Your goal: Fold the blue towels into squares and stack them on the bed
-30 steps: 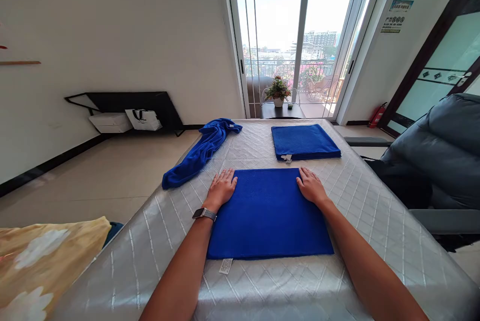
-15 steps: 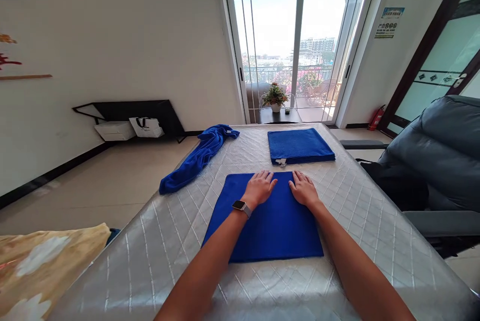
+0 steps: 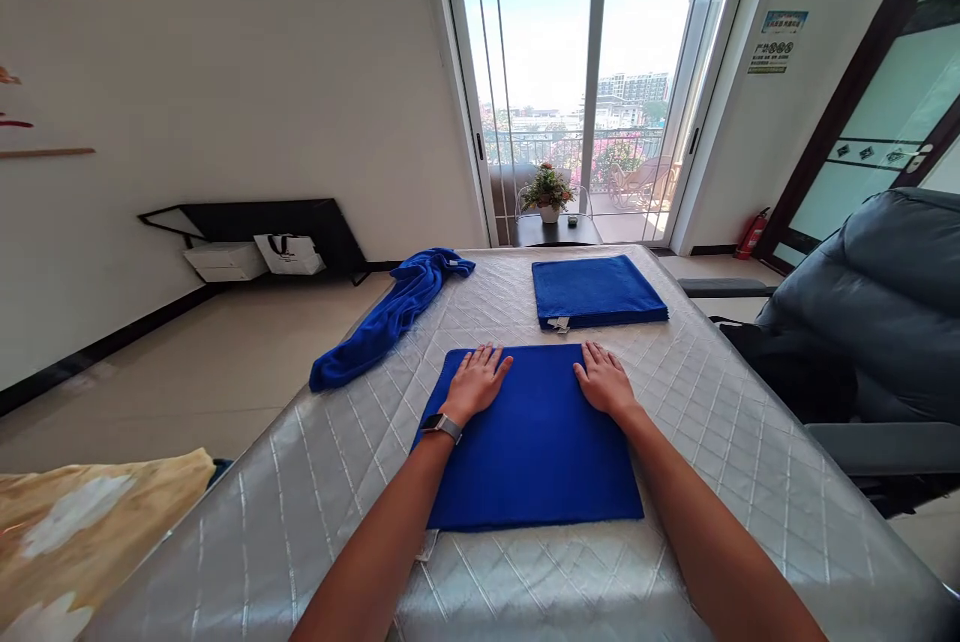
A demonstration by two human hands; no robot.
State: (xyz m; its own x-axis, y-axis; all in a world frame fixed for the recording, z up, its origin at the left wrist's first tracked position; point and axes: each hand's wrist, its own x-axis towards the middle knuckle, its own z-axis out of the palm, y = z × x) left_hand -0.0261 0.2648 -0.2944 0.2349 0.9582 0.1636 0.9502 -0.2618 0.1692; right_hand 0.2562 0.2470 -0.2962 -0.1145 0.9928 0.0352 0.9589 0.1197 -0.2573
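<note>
A blue towel [image 3: 536,462], folded to a flat rectangle, lies in front of me on a silvery quilted mattress [image 3: 720,482]. My left hand [image 3: 477,382] rests flat on its far left part, fingers stretched out; a watch sits on that wrist. Flat on the far right corner lies my right hand [image 3: 604,380], its fingers extended too. Neither hand grips anything. Beyond them is a neat stack of folded blue towels [image 3: 598,290] with a white tag at its near left corner. At the mattress's left edge a crumpled blue towel [image 3: 390,317] lies in loose folds.
A dark recliner [image 3: 885,302] stands close along the right side. At lower left is a yellow floral blanket [image 3: 112,522]. Past the far edge, a small table [image 3: 559,233] carries a potted plant [image 3: 548,192] before glass sliding doors. A black frame [image 3: 262,217] leans by the left wall.
My left hand has slid left across the folded towel, widening the space between my hands. The right hand stays at the far right corner. A white tag now shows at the towel's near left corner.
</note>
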